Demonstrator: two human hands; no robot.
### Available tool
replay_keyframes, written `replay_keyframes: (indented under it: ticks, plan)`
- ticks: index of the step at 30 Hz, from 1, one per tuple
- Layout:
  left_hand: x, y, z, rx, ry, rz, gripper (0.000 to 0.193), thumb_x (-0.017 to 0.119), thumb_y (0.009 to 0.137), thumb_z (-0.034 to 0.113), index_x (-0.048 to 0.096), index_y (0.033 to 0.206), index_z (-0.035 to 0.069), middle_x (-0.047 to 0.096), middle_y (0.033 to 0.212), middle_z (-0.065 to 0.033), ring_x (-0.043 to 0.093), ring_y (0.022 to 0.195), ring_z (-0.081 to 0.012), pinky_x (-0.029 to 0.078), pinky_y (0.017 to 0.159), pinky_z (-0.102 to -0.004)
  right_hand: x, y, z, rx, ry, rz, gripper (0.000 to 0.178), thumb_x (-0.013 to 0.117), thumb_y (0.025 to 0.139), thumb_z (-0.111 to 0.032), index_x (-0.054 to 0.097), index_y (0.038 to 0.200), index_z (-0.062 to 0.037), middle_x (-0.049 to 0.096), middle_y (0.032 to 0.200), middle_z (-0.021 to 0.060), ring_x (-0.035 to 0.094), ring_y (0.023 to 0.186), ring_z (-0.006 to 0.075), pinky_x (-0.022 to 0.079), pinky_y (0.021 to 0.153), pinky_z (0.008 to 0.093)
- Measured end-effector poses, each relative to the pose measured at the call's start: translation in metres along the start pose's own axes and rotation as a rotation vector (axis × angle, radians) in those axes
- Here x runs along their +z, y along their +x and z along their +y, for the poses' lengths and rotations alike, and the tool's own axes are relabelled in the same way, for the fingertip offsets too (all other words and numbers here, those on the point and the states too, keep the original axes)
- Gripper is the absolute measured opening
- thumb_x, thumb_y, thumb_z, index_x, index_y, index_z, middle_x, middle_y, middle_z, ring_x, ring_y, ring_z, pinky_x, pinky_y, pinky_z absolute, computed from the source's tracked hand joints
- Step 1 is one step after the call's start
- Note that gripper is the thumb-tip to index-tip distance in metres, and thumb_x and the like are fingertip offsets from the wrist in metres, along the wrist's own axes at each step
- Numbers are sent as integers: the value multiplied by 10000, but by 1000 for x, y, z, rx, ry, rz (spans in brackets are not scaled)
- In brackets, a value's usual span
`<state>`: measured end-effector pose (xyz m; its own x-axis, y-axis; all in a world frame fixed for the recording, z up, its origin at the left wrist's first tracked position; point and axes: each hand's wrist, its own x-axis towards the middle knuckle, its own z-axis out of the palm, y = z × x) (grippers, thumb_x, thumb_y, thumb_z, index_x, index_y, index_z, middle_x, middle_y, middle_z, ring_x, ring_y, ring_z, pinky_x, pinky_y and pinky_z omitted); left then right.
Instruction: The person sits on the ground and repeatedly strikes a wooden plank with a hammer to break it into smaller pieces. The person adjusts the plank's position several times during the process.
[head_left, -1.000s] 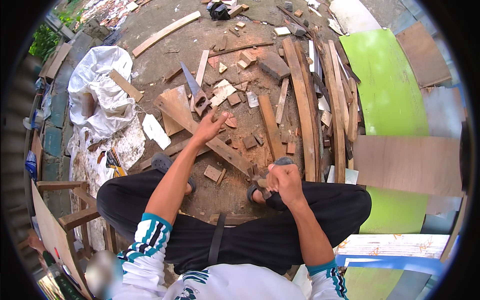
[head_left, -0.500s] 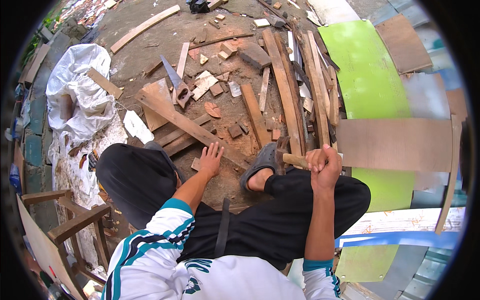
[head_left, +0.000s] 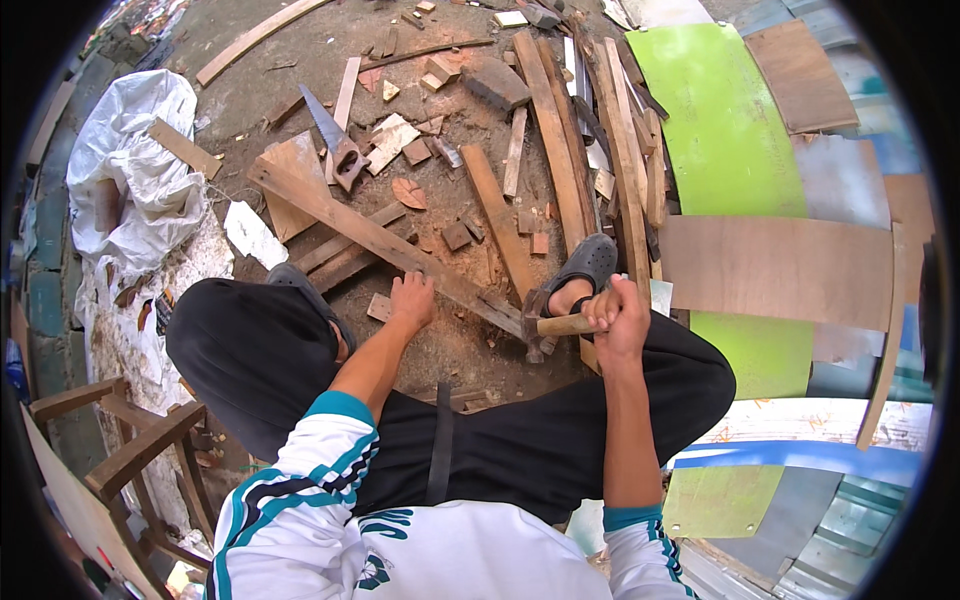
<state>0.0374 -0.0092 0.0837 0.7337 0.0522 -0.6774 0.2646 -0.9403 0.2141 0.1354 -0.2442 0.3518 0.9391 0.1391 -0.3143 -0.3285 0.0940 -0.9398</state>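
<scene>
A long wooden plank (head_left: 350,228) lies aslant in front of me, its near end between my feet. My left hand (head_left: 412,300) is curled over the plank's near edge, gripping it. In my right hand (head_left: 620,318) is a hammer (head_left: 565,325), held by its light wooden handle. The dark hammer head (head_left: 534,318) is down at the plank's near end and seems to touch it. Just beyond the head is my right foot in a grey clog (head_left: 592,260). Two shorter wood pieces (head_left: 345,250) lie under the plank's middle.
A handsaw (head_left: 335,140) lies beyond the plank, among offcuts and a dark stone slab (head_left: 495,82). Long boards (head_left: 560,140) lie further right, beside green sheets (head_left: 720,120) and a brown panel (head_left: 780,270). A white sack (head_left: 135,170) and a wooden frame (head_left: 145,450) are at left.
The hammer came down and left to the plank's end. My left hand went from flat to curled on the plank. My right foot moved away to the right, and the plank shifted slightly toward the hammer.
</scene>
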Motion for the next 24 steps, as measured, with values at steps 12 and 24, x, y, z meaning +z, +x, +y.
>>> replay_keyframes:
  ticks: [12, 24]
  plan:
    - [1, 88, -17, 325, 618, 401, 759, 711, 862, 478, 440, 1477, 124, 350, 1595, -115, 250, 1508, -284, 215, 1213, -472, 12, 30, -2, -115, 34, 26, 556, 509, 1001, -143, 352, 470, -95, 395, 452, 53, 367, 427, 149, 363, 489, 316]
    - [9, 58, -32, 422, 463, 295, 443, 712, 849, 374, 609, 1198, 122, 579, 1198, -73, 521, 1168, -231, 387, 931, -374, 13, 31, -7, -56, -21, 58, 564, 505, 1007, -159, 350, 468, -94, 397, 444, 48, 394, 435, 147, 377, 494, 305]
